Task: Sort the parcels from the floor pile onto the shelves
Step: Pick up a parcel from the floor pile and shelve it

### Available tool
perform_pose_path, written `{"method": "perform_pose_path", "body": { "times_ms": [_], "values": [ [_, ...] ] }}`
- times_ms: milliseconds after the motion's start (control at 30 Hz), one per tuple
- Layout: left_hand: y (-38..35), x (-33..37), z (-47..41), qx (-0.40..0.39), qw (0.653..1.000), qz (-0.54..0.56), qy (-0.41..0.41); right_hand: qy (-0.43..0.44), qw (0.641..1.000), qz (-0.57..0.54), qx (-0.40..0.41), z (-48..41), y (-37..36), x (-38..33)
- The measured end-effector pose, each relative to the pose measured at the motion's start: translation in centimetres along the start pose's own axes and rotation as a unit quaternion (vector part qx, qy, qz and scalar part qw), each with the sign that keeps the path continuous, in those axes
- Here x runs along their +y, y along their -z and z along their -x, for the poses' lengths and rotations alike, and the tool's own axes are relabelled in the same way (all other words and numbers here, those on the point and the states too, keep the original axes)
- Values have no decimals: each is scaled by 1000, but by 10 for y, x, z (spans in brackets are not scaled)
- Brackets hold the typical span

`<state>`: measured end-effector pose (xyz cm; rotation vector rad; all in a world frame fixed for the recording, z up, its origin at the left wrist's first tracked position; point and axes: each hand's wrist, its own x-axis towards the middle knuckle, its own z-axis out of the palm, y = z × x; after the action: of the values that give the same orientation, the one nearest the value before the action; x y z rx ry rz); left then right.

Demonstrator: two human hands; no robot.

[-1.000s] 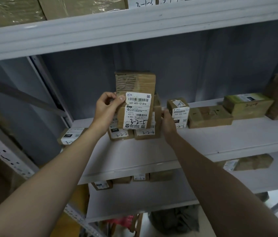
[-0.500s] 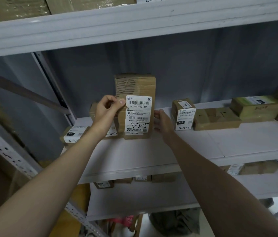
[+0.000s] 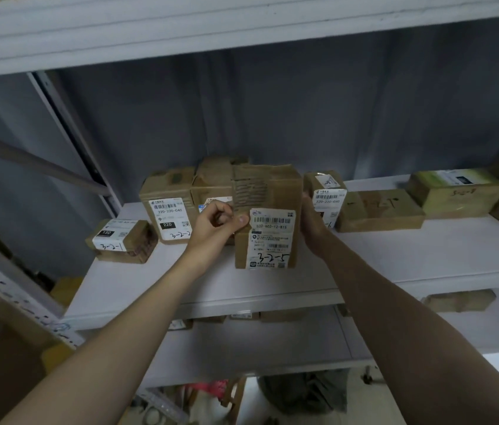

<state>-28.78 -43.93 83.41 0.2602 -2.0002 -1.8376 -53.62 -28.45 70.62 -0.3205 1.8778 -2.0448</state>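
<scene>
Both arms extended fwd, forearms bare. L hand (image 3: pixel 216 223) fingers curled, thumb pinching parcel (image 3: pixel 268 187) L edge. R hand (image 3: pixel 311 223) against its R side; fingers hidden, prob. behind.

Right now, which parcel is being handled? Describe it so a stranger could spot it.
On the middle grey shelf, a row of brown boxes sits at the left end. The parcel stands upright before them, between the left hand and right hand. Only its label has 3-2-5 handwritten.

A grey backdrop (image 3: pixel 303 118) hangs behind; below, a dark bag (image 3: pixel 303 392), perhaps cloth; something pink (image 3: pixel 207 389) beside it.
</scene>
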Motion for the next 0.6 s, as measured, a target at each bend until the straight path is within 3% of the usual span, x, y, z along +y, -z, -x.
{"method": "perform_pose_path", "body": {
  "times_ms": [500, 600],
  "values": [
    [-24, -32, 7, 14, 999, 31, 37, 1, 998, 63, -15, 18, 11, -30],
    [-28, -40, 9, 5, 999, 26, 47, -46, 998, 38, -3, 60, 6, -58]
  ]
}}
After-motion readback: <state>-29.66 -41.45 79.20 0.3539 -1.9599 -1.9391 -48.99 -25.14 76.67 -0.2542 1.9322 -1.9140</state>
